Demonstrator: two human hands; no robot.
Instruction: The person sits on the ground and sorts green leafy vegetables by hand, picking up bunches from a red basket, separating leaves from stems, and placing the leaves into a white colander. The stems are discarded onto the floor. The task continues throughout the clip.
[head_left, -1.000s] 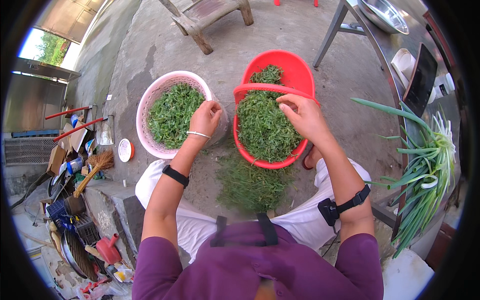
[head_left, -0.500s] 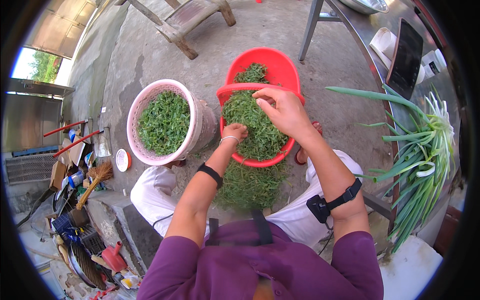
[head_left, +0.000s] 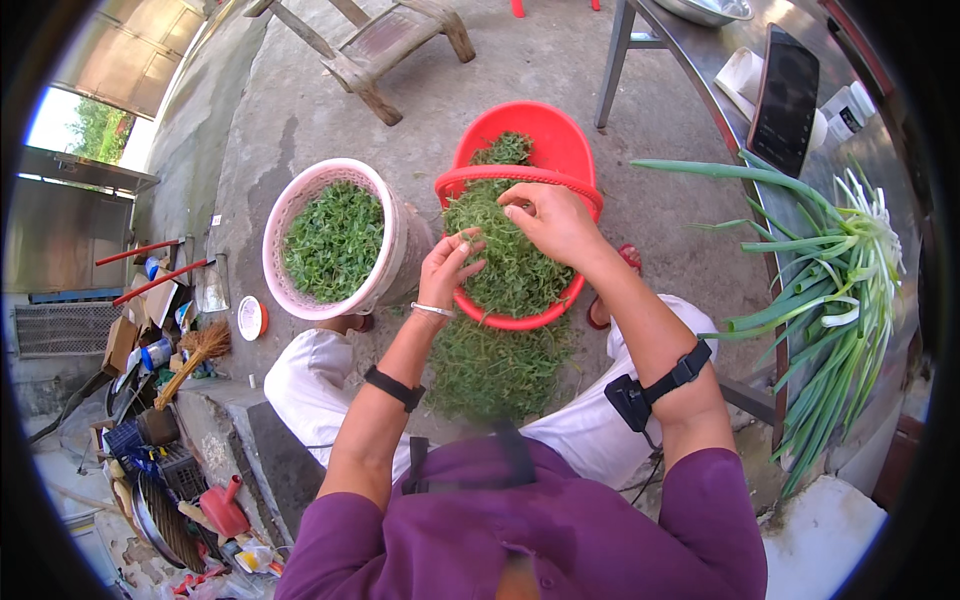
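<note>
Left hand (head_left: 450, 265) grip: fingers pinching green sprigs (head_left: 505, 265). Right hand (head_left: 550, 220) grip: curled into the same pile, just beside the left. Both sit in the red basket (head_left: 540, 135). Left of the grips: white basket (head_left: 385, 215) of picked greens. Right: green onions (head_left: 830, 290) on the counter (head_left: 700, 60).

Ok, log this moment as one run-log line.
left hand: on greens | right hand: pinching greens | red basket: holds greens | pink basket: beside, left
</note>
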